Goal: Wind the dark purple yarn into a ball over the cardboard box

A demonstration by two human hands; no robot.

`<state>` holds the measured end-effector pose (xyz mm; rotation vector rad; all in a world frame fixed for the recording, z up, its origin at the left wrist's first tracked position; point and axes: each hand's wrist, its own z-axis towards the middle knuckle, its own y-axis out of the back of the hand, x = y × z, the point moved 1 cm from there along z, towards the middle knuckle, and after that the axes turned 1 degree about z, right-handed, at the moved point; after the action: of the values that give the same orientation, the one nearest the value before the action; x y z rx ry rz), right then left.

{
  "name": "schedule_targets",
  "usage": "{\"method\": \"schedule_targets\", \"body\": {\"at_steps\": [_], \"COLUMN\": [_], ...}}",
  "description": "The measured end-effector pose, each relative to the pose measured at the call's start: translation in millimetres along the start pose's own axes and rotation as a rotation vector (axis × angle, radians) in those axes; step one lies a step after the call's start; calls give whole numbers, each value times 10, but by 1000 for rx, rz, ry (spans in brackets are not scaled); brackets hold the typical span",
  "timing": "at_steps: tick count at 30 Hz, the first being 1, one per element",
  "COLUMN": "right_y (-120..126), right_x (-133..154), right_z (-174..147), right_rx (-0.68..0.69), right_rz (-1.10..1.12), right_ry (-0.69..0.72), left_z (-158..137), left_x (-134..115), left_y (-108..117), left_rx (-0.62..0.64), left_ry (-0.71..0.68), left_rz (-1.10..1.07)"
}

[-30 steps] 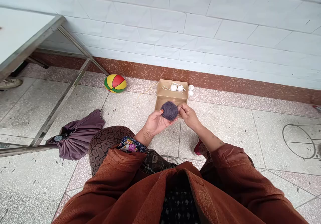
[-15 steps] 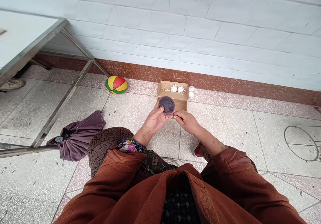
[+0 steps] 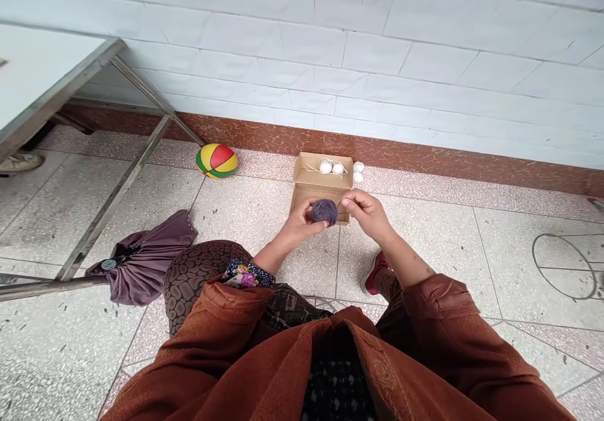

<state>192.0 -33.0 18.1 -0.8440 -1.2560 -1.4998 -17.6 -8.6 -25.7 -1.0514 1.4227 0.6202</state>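
A dark purple-grey ball of yarn (image 3: 324,212) sits in my left hand (image 3: 301,224), with the thumb below it and the fingers around its left side. My right hand (image 3: 365,212) is just right of the ball, thumb and forefinger pinched on a strand of yarn (image 3: 339,204) that runs from it. Beneath and behind both hands lies an open cardboard box (image 3: 302,193) on the floor. Two small white balls (image 3: 331,167) with loose white string rest in its raised lid part.
More small white balls (image 3: 358,171) lie beside the box by the wall. Left of it are a red, yellow and green ball (image 3: 217,160), a folded purple umbrella (image 3: 146,257) and a metal-framed table (image 3: 61,87). A wire hoop frame (image 3: 564,267) lies on the floor at right.
The yarn ball has turned and moved slightly right and down in my left hand. My right hand has shifted up and right with the strand, uncovering more of the box.
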Motion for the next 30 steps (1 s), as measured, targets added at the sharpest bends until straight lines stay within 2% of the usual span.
{"method": "schedule_targets", "body": {"at_steps": [2, 5, 9, 13, 17, 21, 25, 28, 30], "right_y": [12, -25, -159, -323, -388, -338, -290, -248, -182], "right_x": [-88, -201, -324, -428, -444, -369, -181, 82, 299], "right_z": [40, 54, -10, -113, -167, -164, -187, -203, -163], "right_rx": [-51, -49, 18, 135, 283, 352, 399, 421, 390], "right_rz": [10, 31, 37, -31, -144, -296, -385, -326, -273], "right_ry": [-57, -124, -227, -266, -151, -26, 98, 213, 273], "left_z": [-27, -67, -101, -69, 6, 71, 107, 126, 137], "left_x": [-21, -52, -84, -100, -111, -112, -145, -239, -322], "left_y": [-29, -57, -64, -41, 29, 92, 85, 61, 59], "left_rx": [115, 251, 292, 198, 4, -136, -193, -187, -190], "left_ry": [21, 82, 132, 109, 68, 88, 136, 128, 96], "left_rz": [-43, -138, -307, -466, -526, -531, -543, -511, -406]}}
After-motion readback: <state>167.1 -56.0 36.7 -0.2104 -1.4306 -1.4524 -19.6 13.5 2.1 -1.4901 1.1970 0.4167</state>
